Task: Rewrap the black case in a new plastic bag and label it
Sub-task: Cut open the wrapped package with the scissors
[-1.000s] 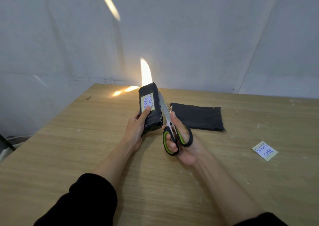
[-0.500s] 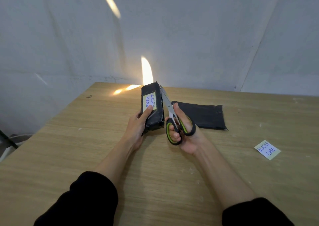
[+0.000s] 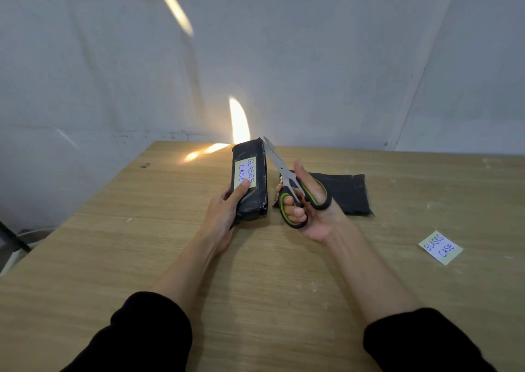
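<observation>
Gripping the black, plastic-wrapped rectangular case (image 3: 252,192) at mid-frame, raised off the wooden table (image 3: 136,243), we had our left hand (image 3: 223,215) curled round its near end, while our right hand (image 3: 316,215) had thumb and fingers through the loops of the green-and-black steel scissors (image 3: 295,194), blade tips at its far upper corner. To cut well, we judged, the blade should catch only the film, lifted clear of the case. The flat black plastic bag (image 3: 350,192) lay just right of them.

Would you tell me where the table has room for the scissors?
Bare: the table left of the case and left hand; the stretch between bag and loose label. Crowded: mid-table, where case, scissors, right hand and bag sit close.
</observation>
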`<state>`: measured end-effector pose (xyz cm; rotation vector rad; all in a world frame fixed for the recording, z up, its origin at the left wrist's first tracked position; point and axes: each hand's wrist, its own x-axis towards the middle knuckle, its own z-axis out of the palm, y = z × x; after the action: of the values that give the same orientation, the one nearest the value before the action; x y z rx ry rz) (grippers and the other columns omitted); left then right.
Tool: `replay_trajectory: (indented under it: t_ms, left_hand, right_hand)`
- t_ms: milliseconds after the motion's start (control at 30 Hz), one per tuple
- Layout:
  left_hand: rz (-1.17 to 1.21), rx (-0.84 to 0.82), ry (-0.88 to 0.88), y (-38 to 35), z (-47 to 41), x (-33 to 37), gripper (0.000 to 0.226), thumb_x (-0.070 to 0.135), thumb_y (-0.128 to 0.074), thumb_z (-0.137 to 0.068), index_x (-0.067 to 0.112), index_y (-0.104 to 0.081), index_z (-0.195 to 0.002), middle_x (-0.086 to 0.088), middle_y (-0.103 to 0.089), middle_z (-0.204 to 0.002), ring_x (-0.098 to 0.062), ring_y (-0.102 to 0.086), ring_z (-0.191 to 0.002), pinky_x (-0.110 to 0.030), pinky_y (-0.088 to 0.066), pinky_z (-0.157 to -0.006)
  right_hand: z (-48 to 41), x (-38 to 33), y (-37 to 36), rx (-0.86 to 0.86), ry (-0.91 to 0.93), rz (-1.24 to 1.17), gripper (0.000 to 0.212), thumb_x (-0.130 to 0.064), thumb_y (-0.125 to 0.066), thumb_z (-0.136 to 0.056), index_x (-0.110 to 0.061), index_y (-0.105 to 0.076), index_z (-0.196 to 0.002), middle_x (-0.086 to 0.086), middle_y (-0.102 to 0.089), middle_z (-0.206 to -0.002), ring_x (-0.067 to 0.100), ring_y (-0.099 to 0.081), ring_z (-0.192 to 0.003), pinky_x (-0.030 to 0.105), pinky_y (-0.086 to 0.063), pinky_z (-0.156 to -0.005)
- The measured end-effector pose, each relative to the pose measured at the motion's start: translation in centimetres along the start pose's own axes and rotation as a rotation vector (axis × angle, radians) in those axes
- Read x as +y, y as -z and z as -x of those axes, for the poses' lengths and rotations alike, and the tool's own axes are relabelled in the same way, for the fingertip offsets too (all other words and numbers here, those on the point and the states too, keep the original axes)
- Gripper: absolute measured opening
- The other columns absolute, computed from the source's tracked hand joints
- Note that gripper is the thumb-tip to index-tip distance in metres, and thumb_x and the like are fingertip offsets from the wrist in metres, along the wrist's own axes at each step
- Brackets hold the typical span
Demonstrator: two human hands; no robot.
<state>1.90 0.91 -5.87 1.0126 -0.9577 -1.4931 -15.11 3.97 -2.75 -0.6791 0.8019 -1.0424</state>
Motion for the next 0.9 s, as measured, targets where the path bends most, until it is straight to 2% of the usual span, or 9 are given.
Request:
replay_trajectory:
  t_ms: [200,367,433,500,633,700,800,833,900]
  left_hand:
    - [0.003,-0.014,0.013,0.3,0.0,0.1,0.041,0.028,-0.062,-0.089,0.008,-0.057,-0.123,-0.012,-0.071,-0.11,-0.022,-0.07,-0.096,-0.032,-0.057,-0.073]
    - [-0.073,-0.065,-0.025,-0.1,0.3,-0.1,0.031,0.022,-0.061,-0.089,0.007,-0.063,-0.116,-0.01,-0.073,-0.106,-0.021,-0.069,-0.095,-0.034,-0.056,-0.085]
    - [-0.044,-0.035,-0.008,0.0,0.3,0.0,0.029,0.025,-0.062,-0.089,0.01,-0.063,-0.113,-0.009,-0.073,-0.104,-0.018,-0.07,-0.092,-0.03,-0.058,-0.076]
    - [-0.007,-0.003,0.001,0.1,0.1,0.1,0.028,0.027,-0.062,-0.089,0.011,-0.062,-0.112,-0.007,-0.073,-0.101,-0.015,-0.071,-0.087,-0.025,-0.057,-0.068]
    - [0.02,0.022,-0.027,-0.2,-0.2,-0.2,0.029,0.027,-0.06,-0.091,0.007,-0.063,-0.112,-0.006,-0.075,-0.098,-0.014,-0.071,-0.084,-0.025,-0.058,-0.068]
    - [0.032,0.051,-0.046,-0.4,-0.2,-0.2,0.029,0.028,-0.059,-0.092,0.007,-0.064,-0.111,-0.007,-0.074,-0.099,-0.014,-0.071,-0.085,-0.028,-0.057,-0.074]
    - [0.084,0.148,-0.072,-0.5,0.0,-0.2,0.028,0.03,-0.057,-0.093,0.009,-0.063,-0.111,-0.007,-0.072,-0.103,-0.017,-0.069,-0.092,-0.031,-0.055,-0.084]
    - [0.109,0.186,-0.087,-0.5,0.0,-0.2,0.028,0.031,-0.056,-0.094,0.01,-0.061,-0.112,-0.007,-0.071,-0.106,-0.018,-0.068,-0.094,-0.033,-0.054,-0.087]
    - [0.14,0.279,-0.114,-0.4,-0.1,-0.2,0.026,0.033,-0.055,-0.094,0.014,-0.06,-0.111,-0.006,-0.069,-0.109,-0.019,-0.066,-0.099,-0.035,-0.052,-0.093]
  right_hand:
    - [0.2,-0.4,0.3,-0.035,-0.019,-0.05,0.058,-0.064,-0.063,-0.073,-0.007,-0.064,-0.079,0.001,-0.051,-0.055,0.007,-0.044,-0.033,0.014,-0.037,-0.031]
    - [-0.3,-1.1,0.5,-0.036,0.088,-0.044,0.049,-0.056,-0.062,-0.074,-0.007,-0.057,-0.082,-0.002,-0.052,-0.048,0.003,-0.044,-0.03,0.012,-0.035,-0.028]
    - [-0.1,-2.0,0.6,0.02,0.11,0.012,0.051,-0.056,-0.065,-0.071,-0.007,-0.056,-0.084,-0.002,-0.051,-0.05,0.004,-0.042,-0.032,0.013,-0.034,-0.029]
    - [0.3,-2.8,0.5,0.082,0.102,0.139,0.056,-0.056,-0.069,-0.066,-0.006,-0.056,-0.089,-0.001,-0.05,-0.054,0.006,-0.042,-0.034,0.014,-0.034,-0.031]
    - [1.5,-2.1,0.2,0.191,0.058,0.473,0.054,-0.045,-0.078,-0.067,-0.004,-0.061,-0.097,0.004,-0.055,-0.064,0.011,-0.047,-0.042,0.021,-0.04,-0.037]
    - [2.1,-1.4,-0.1,0.279,0.08,0.719,0.051,-0.043,-0.08,-0.069,-0.009,-0.061,-0.101,0.005,-0.061,-0.072,0.012,-0.055,-0.05,0.024,-0.047,-0.046]
    - [2.9,-0.1,-0.2,0.423,0.169,1.258,0.056,-0.048,-0.079,-0.069,-0.015,-0.052,-0.105,-0.001,-0.064,-0.089,0.014,-0.063,-0.076,0.032,-0.054,-0.066]
    - [3.4,0.4,-0.2,0.449,0.185,1.382,0.056,-0.048,-0.078,-0.071,-0.016,-0.047,-0.105,-0.001,-0.064,-0.092,0.015,-0.063,-0.08,0.033,-0.054,-0.069]
    - [4.6,1.1,-0.3,0.459,0.195,1.545,0.048,-0.043,-0.074,-0.078,-0.016,-0.043,-0.104,0.0,-0.062,-0.092,0.017,-0.061,-0.079,0.03,-0.05,-0.062]
